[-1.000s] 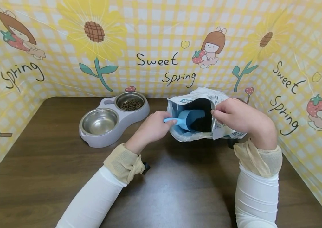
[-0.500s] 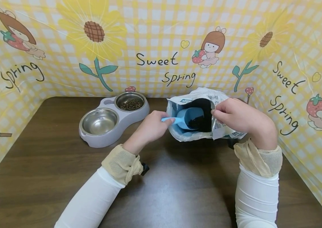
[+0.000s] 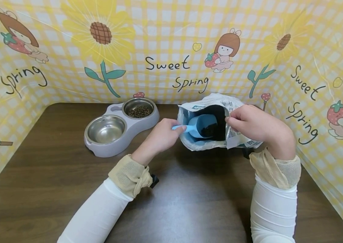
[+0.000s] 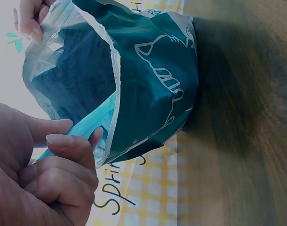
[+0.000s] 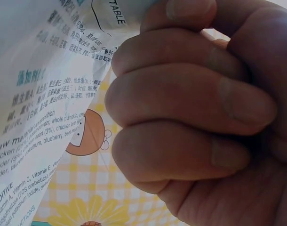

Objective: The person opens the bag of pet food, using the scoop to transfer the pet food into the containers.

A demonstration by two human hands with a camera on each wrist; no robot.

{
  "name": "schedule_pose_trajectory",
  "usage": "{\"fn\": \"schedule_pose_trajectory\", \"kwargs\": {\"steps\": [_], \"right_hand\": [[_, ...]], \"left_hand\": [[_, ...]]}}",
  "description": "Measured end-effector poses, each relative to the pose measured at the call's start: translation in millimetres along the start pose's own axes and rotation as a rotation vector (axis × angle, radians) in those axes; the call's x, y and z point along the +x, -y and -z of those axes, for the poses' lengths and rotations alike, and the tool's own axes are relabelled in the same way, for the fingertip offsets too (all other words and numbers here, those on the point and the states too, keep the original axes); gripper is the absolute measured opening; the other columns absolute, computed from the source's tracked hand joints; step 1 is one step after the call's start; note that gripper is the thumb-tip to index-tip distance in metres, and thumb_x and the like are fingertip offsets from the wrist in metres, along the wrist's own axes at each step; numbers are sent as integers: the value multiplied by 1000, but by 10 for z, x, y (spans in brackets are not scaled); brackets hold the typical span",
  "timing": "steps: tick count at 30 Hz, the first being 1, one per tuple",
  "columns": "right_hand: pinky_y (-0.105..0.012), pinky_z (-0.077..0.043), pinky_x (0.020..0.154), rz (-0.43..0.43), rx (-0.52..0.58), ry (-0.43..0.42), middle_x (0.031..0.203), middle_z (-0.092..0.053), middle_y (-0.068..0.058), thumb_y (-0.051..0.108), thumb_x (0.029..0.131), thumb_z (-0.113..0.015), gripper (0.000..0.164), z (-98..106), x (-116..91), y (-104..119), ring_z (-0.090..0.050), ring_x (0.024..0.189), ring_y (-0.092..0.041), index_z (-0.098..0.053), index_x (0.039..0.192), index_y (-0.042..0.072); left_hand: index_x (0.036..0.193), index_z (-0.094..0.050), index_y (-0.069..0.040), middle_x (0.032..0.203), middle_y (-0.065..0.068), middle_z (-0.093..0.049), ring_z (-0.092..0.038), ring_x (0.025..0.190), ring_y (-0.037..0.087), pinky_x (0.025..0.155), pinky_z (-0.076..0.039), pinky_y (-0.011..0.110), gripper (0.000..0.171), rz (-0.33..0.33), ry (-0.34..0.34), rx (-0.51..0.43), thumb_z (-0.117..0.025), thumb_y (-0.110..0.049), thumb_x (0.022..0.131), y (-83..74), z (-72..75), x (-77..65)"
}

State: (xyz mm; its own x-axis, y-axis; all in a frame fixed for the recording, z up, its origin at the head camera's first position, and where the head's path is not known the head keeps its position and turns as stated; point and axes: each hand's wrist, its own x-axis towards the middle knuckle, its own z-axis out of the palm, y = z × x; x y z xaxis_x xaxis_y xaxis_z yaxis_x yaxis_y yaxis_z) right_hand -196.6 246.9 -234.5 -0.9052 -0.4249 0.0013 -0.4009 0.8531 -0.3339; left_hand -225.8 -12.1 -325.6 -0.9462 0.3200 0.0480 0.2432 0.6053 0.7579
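My left hand (image 3: 165, 133) pinches the handle of a light blue scoop (image 3: 194, 127), whose cup lies inside the open mouth of a pet food bag (image 3: 217, 99). Dark bits show in the cup. The bag lies tilted, its mouth toward the left; in the left wrist view its teal side (image 4: 153, 80) carries a white cat outline. With curled fingers, my right hand (image 3: 252, 123) grips the bag's rim on the right. The right wrist view has those fingers (image 5: 181, 99) beside the bag's printed white side (image 5: 35, 113).
Left of the bag stands a grey double pet feeder (image 3: 135, 130). Its rear steel bowl (image 3: 126, 107) holds brown kibble (image 3: 140, 111); the front steel bowl (image 3: 106, 130) shows bare metal. A yellow checked cloth (image 3: 165, 40) hangs around the brown table (image 3: 53, 182).
My left hand has drawn the scoop slightly to the left within the bag's mouth, then held it nearly still. The right hand and the bag have stayed put.
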Motion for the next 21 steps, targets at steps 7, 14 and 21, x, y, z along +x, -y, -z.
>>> {"fn": "schedule_pose_trajectory", "kwargs": {"steps": [7,14,21], "right_hand": [[-28,-34,44,-1,0,1,49,-32,4,16,100,-50,48,0,2,16,-34,41,-14,-43,53,12],[-28,-35,45,-7,0,2,49,-33,3,15,100,-50,47,1,5,21,-36,41,-15,-44,53,12],[-28,-35,44,-5,12,4,50,-33,3,15,101,-49,46,5,6,17,-36,41,-16,-46,55,10]], "left_hand": [[77,-64,-3,59,0,-40,-39,51,14,49,-33,27,37,-20,4,8,-56,-30,100,8,-1,-4],[74,-59,-12,59,-1,-42,-40,50,14,49,-32,27,33,-60,-26,107,-58,-33,99,-11,-23,-38],[83,-65,-13,59,-1,-44,-42,50,14,49,-33,26,27,-76,-57,130,-58,-33,99,-33,-38,-48]]}}
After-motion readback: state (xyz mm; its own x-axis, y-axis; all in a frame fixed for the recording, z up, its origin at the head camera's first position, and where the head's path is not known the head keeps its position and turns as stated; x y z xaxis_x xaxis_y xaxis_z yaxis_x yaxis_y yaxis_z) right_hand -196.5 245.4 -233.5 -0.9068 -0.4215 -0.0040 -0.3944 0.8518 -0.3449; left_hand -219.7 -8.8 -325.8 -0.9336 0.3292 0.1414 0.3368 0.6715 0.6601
